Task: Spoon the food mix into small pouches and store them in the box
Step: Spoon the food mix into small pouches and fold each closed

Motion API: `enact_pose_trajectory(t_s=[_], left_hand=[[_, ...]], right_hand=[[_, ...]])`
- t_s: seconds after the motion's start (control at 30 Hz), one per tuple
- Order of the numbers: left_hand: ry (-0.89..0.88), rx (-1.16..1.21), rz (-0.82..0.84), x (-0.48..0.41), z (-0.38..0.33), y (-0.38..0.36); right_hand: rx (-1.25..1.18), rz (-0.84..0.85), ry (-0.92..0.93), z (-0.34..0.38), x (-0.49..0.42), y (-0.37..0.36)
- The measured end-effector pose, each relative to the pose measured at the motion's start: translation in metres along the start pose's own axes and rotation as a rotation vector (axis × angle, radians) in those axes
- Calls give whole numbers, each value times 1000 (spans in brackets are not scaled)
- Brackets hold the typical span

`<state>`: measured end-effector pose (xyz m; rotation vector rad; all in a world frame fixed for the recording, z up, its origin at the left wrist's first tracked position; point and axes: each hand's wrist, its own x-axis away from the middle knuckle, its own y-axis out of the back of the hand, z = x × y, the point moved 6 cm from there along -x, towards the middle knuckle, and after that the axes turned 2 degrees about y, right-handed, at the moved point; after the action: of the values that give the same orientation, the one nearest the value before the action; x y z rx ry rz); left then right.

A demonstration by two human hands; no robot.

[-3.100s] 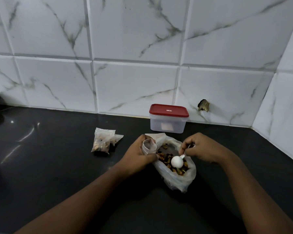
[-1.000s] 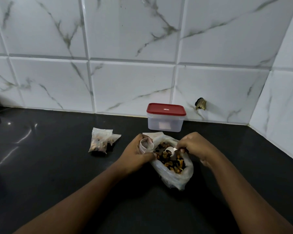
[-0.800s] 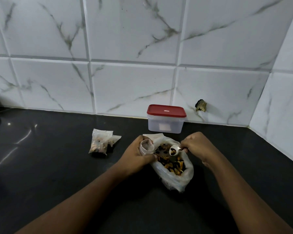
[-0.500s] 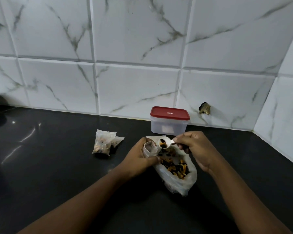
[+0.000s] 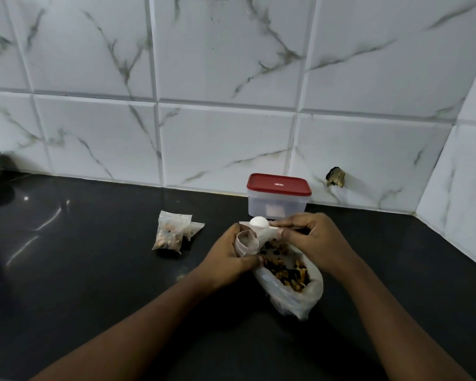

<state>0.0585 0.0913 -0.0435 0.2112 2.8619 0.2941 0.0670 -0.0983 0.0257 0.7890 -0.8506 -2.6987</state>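
Now | L hand [image 5: 227, 261] grips small pouch [image 5: 246, 242] | R hand [image 5: 315, 242] pinches spoon [image 5: 259, 222], upturned over pouch

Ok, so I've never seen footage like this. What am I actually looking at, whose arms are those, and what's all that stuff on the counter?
There is no machine here. A person wears a camera on the head, so this one picture looks forward and down at their own two arms. The left hand grips a small pouch with its mouth open. The right hand pinches a white spoon by its handle, with the bowl just above that pouch. Beneath the hands, on the black counter, lies a big plastic bag of food mix. To the left lie filled pouches. At the back, by the tiled wall, stands a clear box with its red lid on.
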Motion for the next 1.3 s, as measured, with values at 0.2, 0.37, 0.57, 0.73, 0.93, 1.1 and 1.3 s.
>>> enact_pose_trajectory(t_s=[0.2, 0.37, 0.57, 0.73, 0.93, 1.1, 1.3], left_hand=[[-8, -7, -4, 1, -2, 0], [-17, -5, -8, 2, -2, 0], [-12, 3, 2, 2, -3, 0], [-7, 4, 11, 1, -4, 0], [1, 7, 9, 2, -4, 0], [7, 2, 13, 1, -3, 0], [-10, -15, 0, 1, -1, 1]], right_hand=[[394, 124, -149, -24, 0, 2], [446, 251, -190, -30, 0, -13], [502, 165, -272, -34, 0, 11], [281, 183, -337, -35, 1, -8], [-43, 65, -508, -49, 5, -5], [-198, 1, -579, -56, 5, 4], [-439, -21, -428, -41, 2, 2]])
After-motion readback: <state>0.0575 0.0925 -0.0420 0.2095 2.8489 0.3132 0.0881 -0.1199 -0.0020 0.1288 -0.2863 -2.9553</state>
